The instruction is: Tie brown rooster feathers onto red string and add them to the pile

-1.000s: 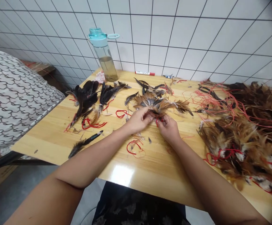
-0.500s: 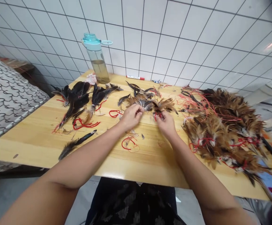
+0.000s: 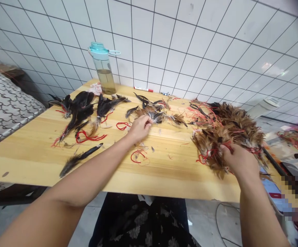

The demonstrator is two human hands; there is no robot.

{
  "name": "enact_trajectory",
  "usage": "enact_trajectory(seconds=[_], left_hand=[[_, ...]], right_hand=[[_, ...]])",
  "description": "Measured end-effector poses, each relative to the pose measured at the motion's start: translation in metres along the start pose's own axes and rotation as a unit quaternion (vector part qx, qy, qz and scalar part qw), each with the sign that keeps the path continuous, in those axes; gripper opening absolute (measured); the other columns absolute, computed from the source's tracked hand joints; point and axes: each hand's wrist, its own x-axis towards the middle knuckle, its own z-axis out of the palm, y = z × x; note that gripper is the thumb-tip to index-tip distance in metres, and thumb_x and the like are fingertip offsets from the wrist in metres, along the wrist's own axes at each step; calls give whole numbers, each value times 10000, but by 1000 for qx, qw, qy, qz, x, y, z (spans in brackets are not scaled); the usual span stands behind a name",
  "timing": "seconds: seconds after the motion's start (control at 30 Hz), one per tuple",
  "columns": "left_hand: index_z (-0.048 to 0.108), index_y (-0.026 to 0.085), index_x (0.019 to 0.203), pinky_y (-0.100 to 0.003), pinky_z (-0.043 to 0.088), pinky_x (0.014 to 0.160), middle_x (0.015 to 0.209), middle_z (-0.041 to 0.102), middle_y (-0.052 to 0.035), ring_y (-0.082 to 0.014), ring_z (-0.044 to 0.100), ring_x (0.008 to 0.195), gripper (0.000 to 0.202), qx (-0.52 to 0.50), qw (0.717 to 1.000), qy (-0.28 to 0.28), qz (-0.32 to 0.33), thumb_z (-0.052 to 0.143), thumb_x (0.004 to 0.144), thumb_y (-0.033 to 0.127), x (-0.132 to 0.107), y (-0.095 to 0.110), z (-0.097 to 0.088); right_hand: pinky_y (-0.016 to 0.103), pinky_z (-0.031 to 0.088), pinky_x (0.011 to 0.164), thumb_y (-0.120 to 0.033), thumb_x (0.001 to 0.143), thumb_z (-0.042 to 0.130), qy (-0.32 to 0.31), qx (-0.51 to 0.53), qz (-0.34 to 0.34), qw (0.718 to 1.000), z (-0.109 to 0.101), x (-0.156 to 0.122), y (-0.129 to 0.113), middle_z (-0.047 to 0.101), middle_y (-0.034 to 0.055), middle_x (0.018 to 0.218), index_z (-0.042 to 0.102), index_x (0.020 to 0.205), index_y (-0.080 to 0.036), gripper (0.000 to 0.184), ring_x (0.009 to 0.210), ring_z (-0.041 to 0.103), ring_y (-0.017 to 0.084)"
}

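Note:
A small fan of brown feathers (image 3: 155,116) lies at the middle of the wooden table (image 3: 164,171). My left hand (image 3: 139,127) rests at its near edge, fingers pinched on the feather stems. To the right sits a big heap of brown feathers tied with red string (image 3: 228,132). My right hand (image 3: 240,161) is closed on the near side of that heap, gripping a feather bundle.
Black feather bunches (image 3: 81,109) and loose red strings (image 3: 88,137) lie at the left. A water bottle with a teal lid (image 3: 104,68) and a red marker (image 3: 143,89) stand by the tiled wall. A patterned cushion (image 3: 5,103) is at far left.
My right hand has left the small fan at the centre and moved right onto the big feather heap. The left hand stayed on the fan. The view has turned to the right.

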Motion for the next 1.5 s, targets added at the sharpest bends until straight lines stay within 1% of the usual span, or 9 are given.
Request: enact_trajectory(seconds=[0.1,0.2,0.37,0.57,0.77,1.03,1.23,1.4,1.5], left_hand=[[596,175,828,-295,461,788,847,615,-29,-156,569,804,143,4,1000,12,-6,504,775,78,2,-2,-3],[598,175,832,-285,466,778,858,617,-27,-146,572,795,138,-4,998,50,-26,513,776,82,8,1,-14],[600,171,863,-270,470,751,877,621,-26,-135,575,774,129,11,993,112,-31,525,781,106,23,16,-54],[623,177,761,-273,441,686,808,622,-23,-144,561,705,70,136,990,7,-35,571,746,132,26,10,-95],[645,184,738,-287,440,698,775,641,-30,-164,572,714,93,157,981,-98,-56,568,790,183,8,-12,-77],[638,183,860,-350,462,828,928,626,-73,-224,567,922,89,199,969,-139,-46,611,811,252,-10,-14,-50],[588,160,841,-364,439,856,901,613,-85,-219,540,899,127,233,958,-167,3,469,880,136,-10,-11,-41],[563,158,869,-330,415,795,895,595,-77,-205,496,877,142,232,960,-145,62,431,920,141,-12,-2,-44],[566,155,880,-336,394,769,900,595,-85,-212,483,871,143,274,943,-144,122,439,939,180,-14,6,-45]], right_hand=[[425,450,633,-517,887,352,-7,-30,52,998,6,-4,-1,693,200,962,691,1041,-203,487,831,654,353],[416,467,659,-475,917,336,23,-23,43,999,10,-10,-16,675,197,1052,659,1082,-180,467,916,656,350],[338,431,612,-385,944,368,49,-16,-150,987,10,-25,-71,658,146,1050,632,1042,-181,348,857,663,278],[299,356,563,-290,946,426,72,32,-318,945,17,-34,-149,655,124,974,635,968,-180,237,800,641,221],[298,323,561,-278,961,400,88,82,-376,919,43,-24,-192,647,101,1004,620,1040,-201,246,786,621,206],[273,305,567,-274,972,368,79,136,-376,913,87,-8,-204,669,55,961,631,1040,-207,280,720,592,154],[260,362,586,-268,957,386,79,220,-382,894,93,-9,-203,678,55,963,602,1118,-192,280,730,604,157],[260,394,574,-307,941,425,36,265,-416,869,92,-15,-206,670,65,961,556,1200,-181,316,677,591,154],[260,390,577,-338,939,441,22,262,-449,854,89,-22,-206,670,64,941,560,1226,-194,343,657,584,153]])
